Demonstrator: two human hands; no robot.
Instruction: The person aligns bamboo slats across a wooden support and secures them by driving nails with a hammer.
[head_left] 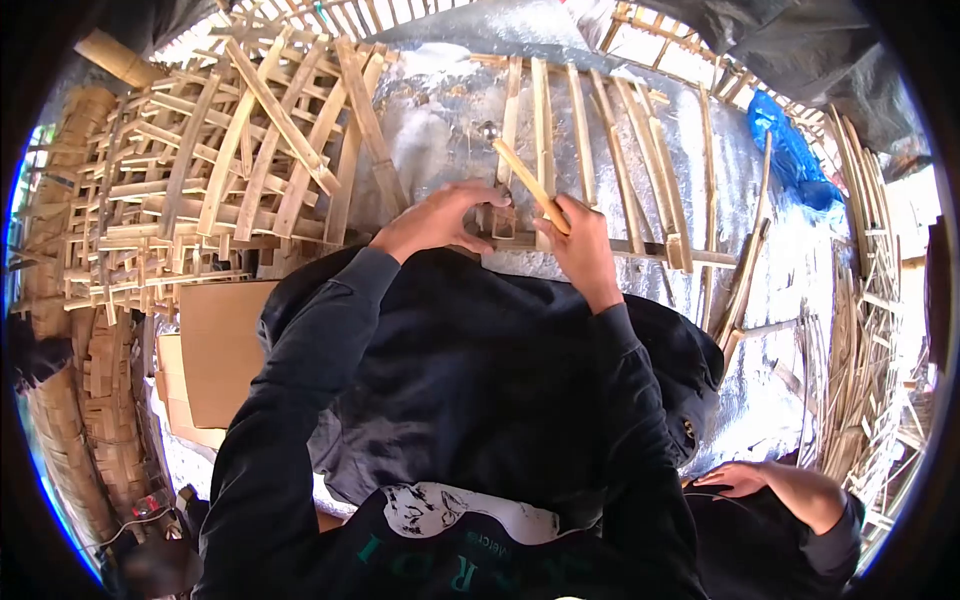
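**Wooden block by the left fingertips, pale handle slanted past it**

A small wooden block (504, 222) is seen just to the right of the left hand (440, 218), near the left end of a crosspiece (640, 247); by it, the left hand is clearly placed nearer than the right hand (582, 245). The block's own long axis cannot be made out, but the slats (543, 110) beyond are laid running away from the body. A pale wooden handle (528, 182) is slanted from the right hand towards the far left — its far end is carried beyond the block, near a small shiny piece (488, 130). Whether that piece is joined to the handle cannot be told.

The left thumb and fingers are spread in a wide curve, opened towards the block; whether it is touched cannot be told. The right fingers are closed around the handle's near end, and the handle is gripped there.
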